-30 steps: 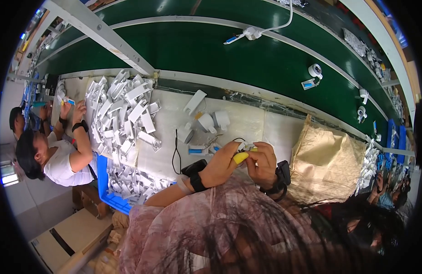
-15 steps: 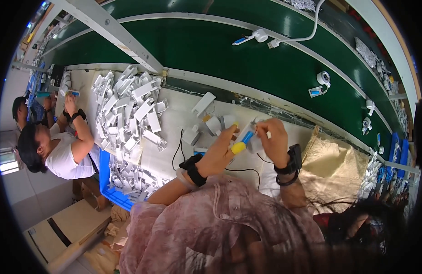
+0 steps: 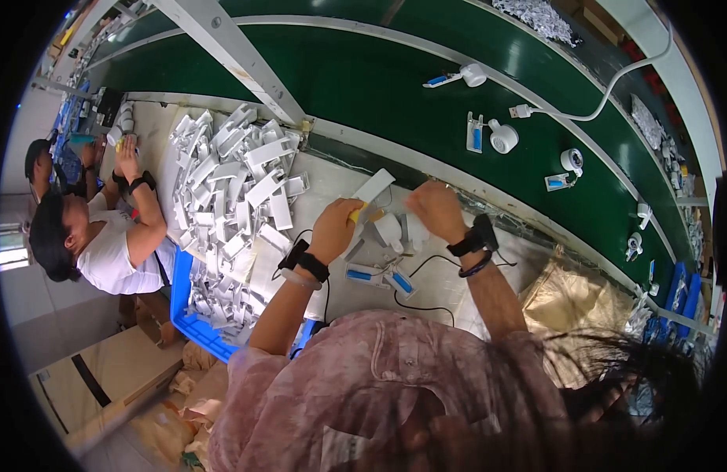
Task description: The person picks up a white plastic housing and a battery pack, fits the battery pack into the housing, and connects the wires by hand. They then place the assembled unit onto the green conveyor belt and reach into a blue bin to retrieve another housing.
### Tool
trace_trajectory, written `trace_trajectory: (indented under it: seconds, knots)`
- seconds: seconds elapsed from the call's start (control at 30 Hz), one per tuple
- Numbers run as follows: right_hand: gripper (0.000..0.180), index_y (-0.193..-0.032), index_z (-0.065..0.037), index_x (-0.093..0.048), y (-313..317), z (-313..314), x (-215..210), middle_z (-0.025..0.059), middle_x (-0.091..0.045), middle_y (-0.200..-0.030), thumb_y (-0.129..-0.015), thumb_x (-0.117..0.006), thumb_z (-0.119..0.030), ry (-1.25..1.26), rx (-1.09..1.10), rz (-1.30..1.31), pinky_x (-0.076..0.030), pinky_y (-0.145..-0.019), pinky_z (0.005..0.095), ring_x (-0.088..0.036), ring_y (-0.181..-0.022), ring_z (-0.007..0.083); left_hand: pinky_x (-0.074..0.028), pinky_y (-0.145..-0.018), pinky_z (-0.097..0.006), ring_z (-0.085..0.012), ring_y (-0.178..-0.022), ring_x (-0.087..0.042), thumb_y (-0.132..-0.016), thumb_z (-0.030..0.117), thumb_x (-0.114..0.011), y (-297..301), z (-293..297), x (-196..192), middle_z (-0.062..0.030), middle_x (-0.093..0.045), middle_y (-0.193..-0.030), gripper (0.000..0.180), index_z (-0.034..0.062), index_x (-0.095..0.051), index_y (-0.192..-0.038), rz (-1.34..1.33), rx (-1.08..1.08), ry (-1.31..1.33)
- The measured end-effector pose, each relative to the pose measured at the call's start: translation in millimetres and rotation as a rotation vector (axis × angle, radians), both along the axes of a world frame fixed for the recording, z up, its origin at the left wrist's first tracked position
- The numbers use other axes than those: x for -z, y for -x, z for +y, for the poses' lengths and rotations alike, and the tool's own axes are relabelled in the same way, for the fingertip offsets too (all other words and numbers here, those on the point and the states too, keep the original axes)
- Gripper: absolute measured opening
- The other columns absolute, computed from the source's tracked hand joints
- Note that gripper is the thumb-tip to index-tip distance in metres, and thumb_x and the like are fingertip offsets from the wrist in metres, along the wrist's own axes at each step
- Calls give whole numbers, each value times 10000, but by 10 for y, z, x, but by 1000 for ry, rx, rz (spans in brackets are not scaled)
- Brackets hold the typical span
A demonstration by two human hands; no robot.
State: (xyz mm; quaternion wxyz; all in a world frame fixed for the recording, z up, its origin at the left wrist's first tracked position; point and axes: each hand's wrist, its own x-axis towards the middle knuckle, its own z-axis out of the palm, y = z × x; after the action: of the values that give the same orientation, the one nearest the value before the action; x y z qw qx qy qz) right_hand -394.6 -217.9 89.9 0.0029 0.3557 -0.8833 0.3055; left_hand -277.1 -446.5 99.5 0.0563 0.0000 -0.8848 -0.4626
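Note:
My left hand (image 3: 334,229) reaches in over the bench, yellow covers on its fingertips. Its thumb and fingers close together beside a flat white plastic casing (image 3: 374,186); what lies between them is too small to make out. My right hand (image 3: 437,209) hovers to the right, smeared by motion, its fingertips unclear. Below and between the hands are a rounded white part (image 3: 390,232) and another pale part (image 3: 415,230). Closer to me lie a white piece with a blue strip (image 3: 362,274) and a second blue-marked piece (image 3: 399,282).
A heap of white casings (image 3: 239,179) stands at left, above a blue crate (image 3: 192,327). The green belt (image 3: 355,86) carries round white units (image 3: 502,138) with blue-marked pieces. A white cable (image 3: 591,116) hangs over it. Brown paper (image 3: 572,293) lies right; a co-worker (image 3: 115,250) works left.
The blue-marked piece has left my hands, which have separated. My left hand moved left toward the casing. Another white unit with a blue-marked piece now lies on the belt.

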Motion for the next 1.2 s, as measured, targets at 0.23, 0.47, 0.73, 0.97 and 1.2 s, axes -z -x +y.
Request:
trace_trajectory:
  seconds: [0.23, 0.47, 0.73, 0.97, 1.2]
  knots:
    - [383, -732, -134, -706, -472, -720, 250, 99, -654, -759, -865, -566, -465, -491, -36, 30, -403, -716, 451, -604, -762, 288, -487, -755, -481, -415, -877, -617, -863, 152, -553, -43, 73, 305, -235, -645, -946, 300, 15, -528, -1128, -335, -65, 158]
    - [288, -819, -77, -649, -542, -721, 146, 114, -648, -741, -921, -544, -325, 10, -58, -523, -450, -710, 402, -631, -784, 291, -489, -712, -337, -262, -770, -627, -846, 29, -556, -292, 13, 204, -132, -659, -911, 374, 11, -502, -1216, -433, -147, -404]
    - [224, -938, 0, -561, -824, -354, -879, 49, -614, -827, -1012, -460, -186, 561, -183, -1119, -458, -725, 243, -569, -784, 96, -322, -1056, -396, -325, -1295, -360, -747, 93, -743, -430, -83, -593, -146, -385, -1405, 658, 79, -463, -1342, 141, 118, -71]
    - [278, -1003, 10, -562, -1017, 178, -1328, 62, -633, -788, -1018, -439, -239, 718, -210, -1369, -494, -747, 271, -643, -726, 150, -289, -1088, -382, -293, -1322, -369, -775, 203, -751, -432, 260, -958, -132, -384, -1447, 709, 51, -417, -1382, 11, 565, -418]
    - [389, -1186, 56, -560, -1197, 521, -1430, 117, -651, -844, -1008, -450, -272, 979, -228, -1442, -500, -789, 317, -654, -775, 224, -331, -1054, -353, -227, -1278, -412, -885, 149, -640, -543, 687, -959, -122, -474, -1354, 577, 3, -389, -1384, -128, 621, -850]
